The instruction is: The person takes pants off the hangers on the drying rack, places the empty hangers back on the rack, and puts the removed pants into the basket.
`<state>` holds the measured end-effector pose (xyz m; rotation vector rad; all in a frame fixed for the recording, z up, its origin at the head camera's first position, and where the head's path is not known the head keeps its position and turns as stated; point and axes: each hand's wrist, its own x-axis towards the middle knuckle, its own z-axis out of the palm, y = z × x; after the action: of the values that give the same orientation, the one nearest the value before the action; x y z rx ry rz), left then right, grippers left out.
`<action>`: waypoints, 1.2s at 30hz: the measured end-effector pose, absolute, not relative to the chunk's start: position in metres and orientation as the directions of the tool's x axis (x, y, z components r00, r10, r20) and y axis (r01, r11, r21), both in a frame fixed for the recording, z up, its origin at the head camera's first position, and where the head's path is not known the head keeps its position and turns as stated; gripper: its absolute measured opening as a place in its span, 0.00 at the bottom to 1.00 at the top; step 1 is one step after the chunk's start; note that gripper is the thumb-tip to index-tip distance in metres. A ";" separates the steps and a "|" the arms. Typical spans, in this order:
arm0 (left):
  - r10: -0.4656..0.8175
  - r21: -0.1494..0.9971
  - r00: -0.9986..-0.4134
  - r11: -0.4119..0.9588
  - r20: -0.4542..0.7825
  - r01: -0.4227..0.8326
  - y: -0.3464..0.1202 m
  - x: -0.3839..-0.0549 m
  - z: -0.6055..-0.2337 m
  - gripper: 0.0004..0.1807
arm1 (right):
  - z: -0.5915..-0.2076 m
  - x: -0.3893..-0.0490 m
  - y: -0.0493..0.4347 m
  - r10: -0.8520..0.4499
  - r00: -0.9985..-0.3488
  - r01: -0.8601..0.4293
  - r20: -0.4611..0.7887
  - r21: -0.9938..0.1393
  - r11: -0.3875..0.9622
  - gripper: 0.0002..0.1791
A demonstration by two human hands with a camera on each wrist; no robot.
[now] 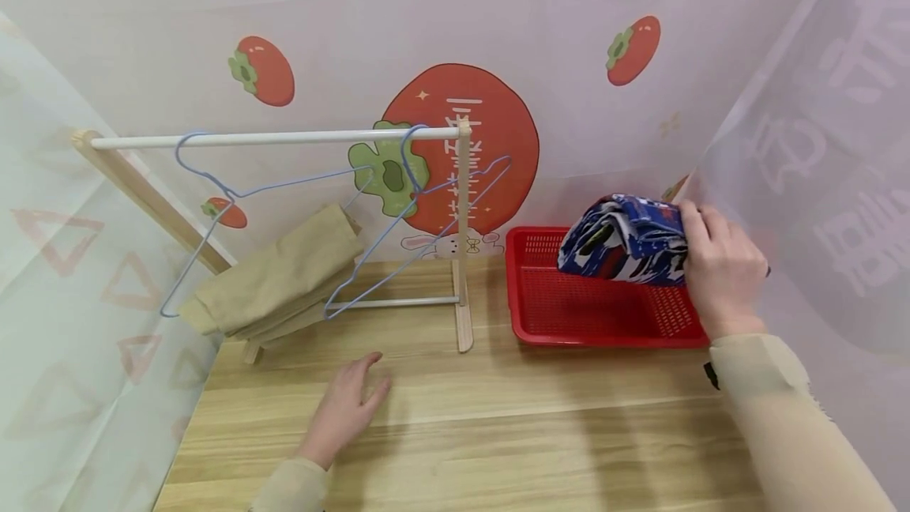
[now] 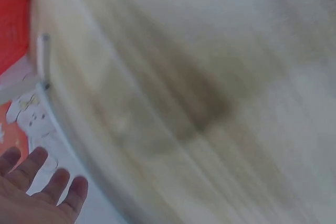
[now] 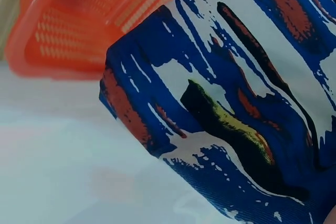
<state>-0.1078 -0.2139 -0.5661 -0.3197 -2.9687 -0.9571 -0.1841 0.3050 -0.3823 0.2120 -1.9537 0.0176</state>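
Fingers of the right hand (image 1: 723, 269) are curled round one end of a folded blue cloth with white, red and black streaks (image 1: 626, 242), which extends leftward from their grip. Beneath and to the left of these fingers is a red rectangular plastic basket with perforated walls (image 1: 522, 308); the cloth overlaps it from above in the head view, and whether they touch I cannot tell. Fingers of the left hand (image 1: 347, 408) are spread loosely, thumb apart, holding nothing, just over a light wood-grain table (image 1: 490, 449). Beyond them stands a pale wooden rack with a white crossbar (image 1: 298, 138), bearing two blue wire hangers (image 1: 302, 182). Ahead and leftward of those left fingers, folded khaki fabric (image 1: 284, 267) hangs on the left-hand one.
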 end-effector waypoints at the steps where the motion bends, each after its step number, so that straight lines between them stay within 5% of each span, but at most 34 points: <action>1: 0.211 0.549 -0.974 0.807 0.080 0.220 -0.212 -0.107 -0.571 0.32 | -0.380 -0.184 0.308 -0.125 -0.362 -0.140 0.924 0.079 0.987 0.21; 10: 0.390 0.233 -0.909 0.880 0.147 0.415 -0.202 -0.096 -0.604 0.35 | -0.362 -0.188 0.340 -0.034 -0.317 -0.015 0.948 0.030 0.999 0.19; 14: 0.435 0.163 -0.887 0.874 0.154 0.458 -0.202 -0.090 -0.612 0.38 | -0.361 -0.186 0.355 -0.043 -0.380 0.004 0.924 0.048 0.999 0.20; 26: 0.491 0.215 -0.871 0.852 -0.006 0.478 -0.199 -0.078 -0.632 0.37 | -0.373 -0.186 0.377 -0.083 -0.461 0.026 0.883 0.107 0.994 0.16; 36: 0.477 0.208 -0.879 0.861 -0.007 0.465 -0.197 -0.077 -0.632 0.34 | -0.405 -0.194 0.334 -0.071 -0.567 -0.028 0.820 0.067 0.997 0.12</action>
<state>-0.0766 -0.1973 -0.6320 -0.7815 -3.0862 -0.3216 -0.1943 0.3335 -0.4050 0.0689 -2.1743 -0.0573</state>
